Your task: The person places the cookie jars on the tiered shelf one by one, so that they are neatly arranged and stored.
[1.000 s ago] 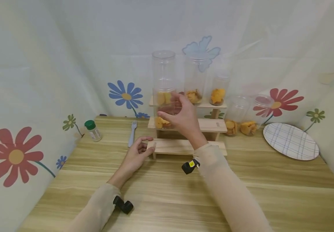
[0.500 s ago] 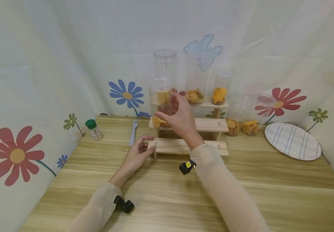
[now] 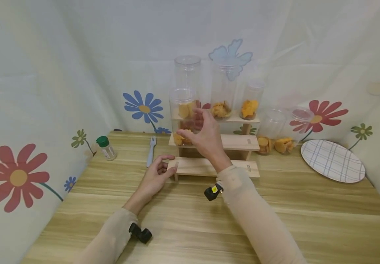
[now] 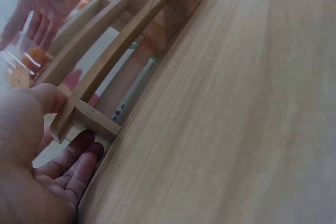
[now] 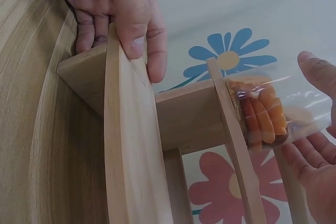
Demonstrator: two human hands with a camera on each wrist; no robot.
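Fingers spread, the right hand [image 3: 207,135] flanks a clear cylindrical plastic jar [image 3: 182,116], likely light, slippery, best held mid-body; left hand [image 3: 158,175] pinches the stepped pale-wood rack [image 3: 200,167].

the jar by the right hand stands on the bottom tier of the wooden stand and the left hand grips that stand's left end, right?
The tier is wrong: the right wrist view shows the jar by the right hand standing on the middle tier. The left hand does grip the left end of the wooden stand.
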